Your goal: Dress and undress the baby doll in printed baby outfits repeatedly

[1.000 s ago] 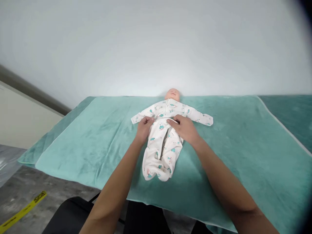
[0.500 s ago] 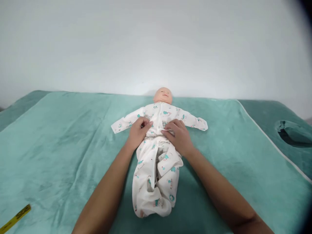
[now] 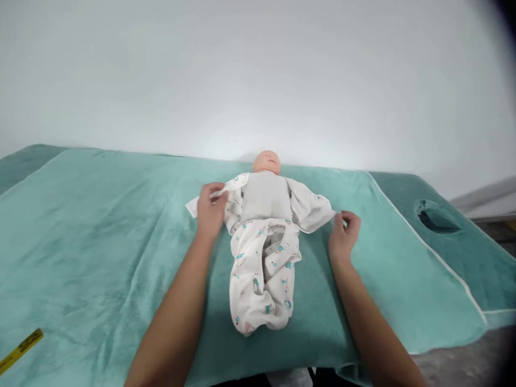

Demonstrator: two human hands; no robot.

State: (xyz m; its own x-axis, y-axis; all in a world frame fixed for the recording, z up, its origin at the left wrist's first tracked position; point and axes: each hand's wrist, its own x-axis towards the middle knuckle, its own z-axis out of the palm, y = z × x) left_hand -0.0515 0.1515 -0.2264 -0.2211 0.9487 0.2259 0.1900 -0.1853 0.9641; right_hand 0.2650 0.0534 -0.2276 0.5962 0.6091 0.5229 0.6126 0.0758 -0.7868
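A baby doll (image 3: 266, 161) lies on its back with its head toward the wall. Its printed white baby jacket (image 3: 308, 207) is spread apart at the front, baring a plain grey-white torso. My left hand (image 3: 213, 207) pinches the jacket's left front edge, out over the left sleeve. Out to the right, my right hand (image 3: 345, 231) has its fingers closed on the edge of the other front panel, which is pulled taut with its plain inner side up. Printed white baby pants (image 3: 264, 274) cover the doll's lower body, with a gap down the middle.
A green blanket (image 3: 121, 258) covers the bed beneath the doll. At the right lies a dark oval opening (image 3: 437, 219) under clear plastic. A yellow strip with black marks (image 3: 20, 352) is at the lower left. The white wall (image 3: 242, 80) rises behind.
Both hands have moved outward from the middle of the chest, drawing the jacket's two front panels apart. The grey-white torso now shows. The view has shifted slightly.
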